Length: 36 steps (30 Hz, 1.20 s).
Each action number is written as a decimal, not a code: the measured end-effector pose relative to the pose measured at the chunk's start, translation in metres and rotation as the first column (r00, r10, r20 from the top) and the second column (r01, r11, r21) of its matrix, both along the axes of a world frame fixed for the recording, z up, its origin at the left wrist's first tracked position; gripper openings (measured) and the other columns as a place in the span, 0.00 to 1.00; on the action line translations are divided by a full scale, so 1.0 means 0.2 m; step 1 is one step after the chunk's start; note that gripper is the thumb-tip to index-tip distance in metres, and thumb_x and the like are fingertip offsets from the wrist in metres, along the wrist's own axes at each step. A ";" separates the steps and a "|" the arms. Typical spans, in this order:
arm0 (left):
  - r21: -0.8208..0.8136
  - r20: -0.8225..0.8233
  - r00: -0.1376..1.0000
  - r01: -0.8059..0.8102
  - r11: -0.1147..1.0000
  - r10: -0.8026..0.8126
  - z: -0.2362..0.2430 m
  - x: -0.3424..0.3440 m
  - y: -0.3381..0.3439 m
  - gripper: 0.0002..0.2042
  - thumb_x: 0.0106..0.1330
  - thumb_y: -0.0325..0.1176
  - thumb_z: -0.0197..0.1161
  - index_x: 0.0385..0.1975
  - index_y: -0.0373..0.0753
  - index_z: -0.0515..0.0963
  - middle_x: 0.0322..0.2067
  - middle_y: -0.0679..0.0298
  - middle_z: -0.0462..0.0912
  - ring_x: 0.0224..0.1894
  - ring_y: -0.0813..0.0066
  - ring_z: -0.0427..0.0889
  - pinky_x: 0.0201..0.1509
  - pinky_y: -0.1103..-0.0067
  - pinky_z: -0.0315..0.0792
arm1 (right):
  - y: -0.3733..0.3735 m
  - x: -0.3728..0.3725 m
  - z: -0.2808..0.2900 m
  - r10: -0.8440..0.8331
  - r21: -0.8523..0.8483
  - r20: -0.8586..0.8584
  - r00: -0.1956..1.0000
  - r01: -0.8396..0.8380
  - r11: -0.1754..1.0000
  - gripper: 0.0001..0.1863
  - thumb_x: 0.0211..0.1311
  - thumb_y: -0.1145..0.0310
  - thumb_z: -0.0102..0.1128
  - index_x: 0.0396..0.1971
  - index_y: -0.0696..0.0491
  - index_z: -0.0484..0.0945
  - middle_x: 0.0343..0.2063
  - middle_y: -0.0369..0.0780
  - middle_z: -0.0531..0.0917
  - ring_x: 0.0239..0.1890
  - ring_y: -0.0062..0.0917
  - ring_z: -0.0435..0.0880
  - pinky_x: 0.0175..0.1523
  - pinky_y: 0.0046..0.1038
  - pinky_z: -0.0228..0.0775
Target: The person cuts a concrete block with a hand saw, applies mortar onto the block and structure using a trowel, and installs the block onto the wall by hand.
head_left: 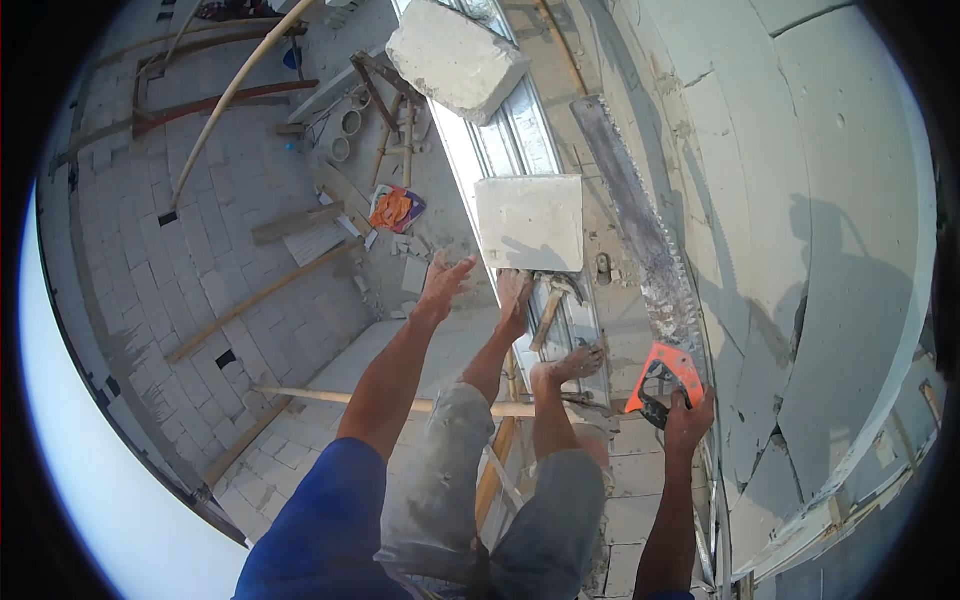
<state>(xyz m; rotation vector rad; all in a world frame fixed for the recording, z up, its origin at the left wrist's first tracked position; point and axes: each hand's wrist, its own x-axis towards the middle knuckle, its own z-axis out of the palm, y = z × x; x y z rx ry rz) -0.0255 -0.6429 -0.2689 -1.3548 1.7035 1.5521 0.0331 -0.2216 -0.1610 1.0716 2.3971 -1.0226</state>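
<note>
My right hand (688,420) is closed around the orange and black handle of a long hand saw (640,215). The saw's worn, dusty blade points away from me along the wall, teeth toward the right. My left hand (445,285) hovers with fingers spread and holds nothing, just left of a squarish pale block (530,222). That block lies flat on a ribbed metal plank (540,130). A hammer (546,318) rests on the plank between my bare feet. Farther along, a larger rough-edged block (455,58) sits on the same plank.
A pale block wall (790,200) with cracks rises close on my right. Far below on the left lies a floor with buckets (350,123), an orange and purple bag (397,208) and boards. A bamboo pole (340,397) crosses near my legs.
</note>
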 end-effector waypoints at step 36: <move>0.149 -0.187 0.966 0.208 0.967 -0.179 -0.77 -0.21 0.00 0.46 0.53 0.52 0.71 0.63 0.26 0.56 0.55 0.44 0.70 0.57 0.56 0.71 0.61 0.65 0.66 | -0.86 -0.75 -1.39 0.294 -0.608 -0.016 0.956 -0.243 0.756 0.36 0.61 0.42 0.55 0.54 0.61 0.71 0.45 0.54 0.79 0.51 0.43 0.77 0.57 0.38 0.66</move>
